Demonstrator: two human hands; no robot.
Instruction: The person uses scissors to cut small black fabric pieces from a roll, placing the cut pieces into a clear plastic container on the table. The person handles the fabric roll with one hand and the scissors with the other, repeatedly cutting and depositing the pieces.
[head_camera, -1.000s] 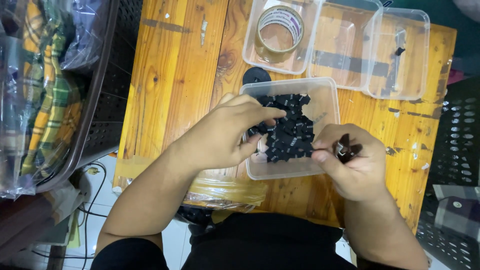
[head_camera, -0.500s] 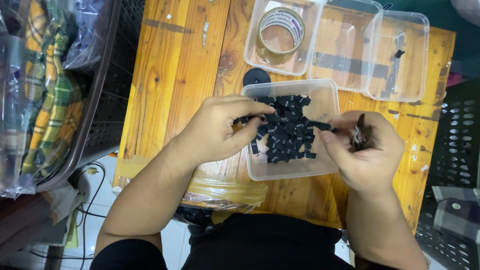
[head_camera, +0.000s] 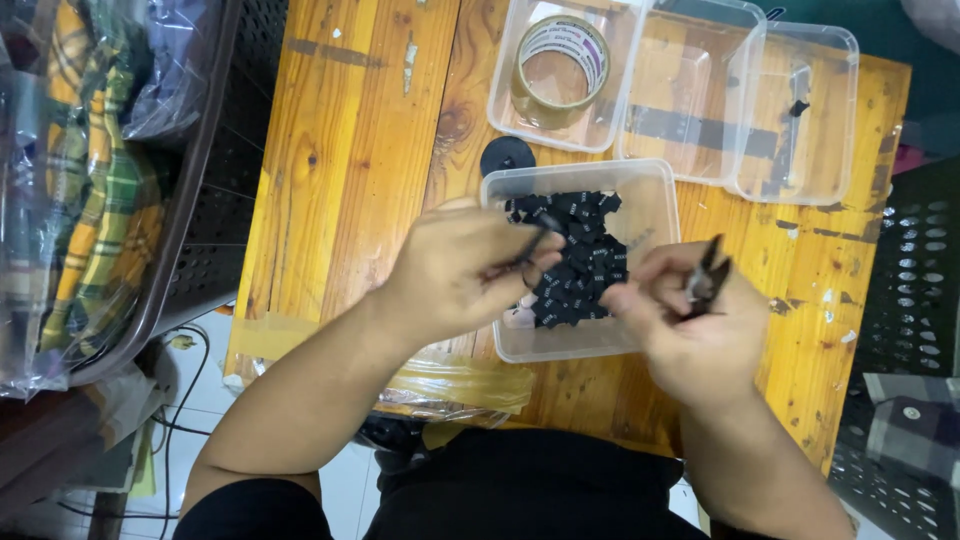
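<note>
A clear plastic tub (head_camera: 660, 205) on the wooden table (head_camera: 350, 160) holds a pile of small black fabric labels (head_camera: 585, 250). My left hand (head_camera: 455, 270) hovers over the tub's left side and pinches one black label between thumb and fingers. My right hand (head_camera: 690, 320) is at the tub's right front corner, closed on a thin stack of black labels (head_camera: 708, 280) that stick up from its fingers.
Behind the tub stand a clear tub with a roll of brown tape (head_camera: 560, 70) and two more clear tubs (head_camera: 740, 100). A black round cap (head_camera: 507, 155) lies on the wood. A dark basket with bagged plaid cloth (head_camera: 90, 180) sits left, black crates (head_camera: 910, 300) right.
My left hand has lifted out of the pile with a label pinched in it. My right hand has moved right and up, still gripping its stack.
</note>
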